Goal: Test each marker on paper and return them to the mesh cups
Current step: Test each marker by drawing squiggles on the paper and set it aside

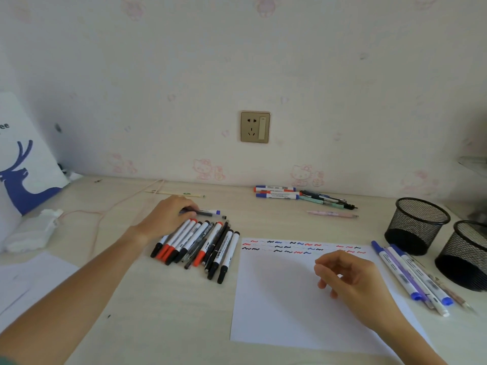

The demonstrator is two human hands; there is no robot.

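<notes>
Pale cartoon-print wallpaper backs a light counter (pixel 163 299) where a person's left hand (pixel 164 217) curls around a blue-capped marker (pixel 208 212) at the far edge of a pile of markers (pixel 200 246). Right hand (pixel 347 275) hovers over scribbled paper (pixel 276 299), fingers loosely curled, holding nothing. Blue markers (pixel 411 275) lie just beside two empty mesh cups (pixel 416 222).

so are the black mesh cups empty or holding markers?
Empty as far as shown: nearer black mesh cup and cropped farther one show only dark bottoms.
</notes>
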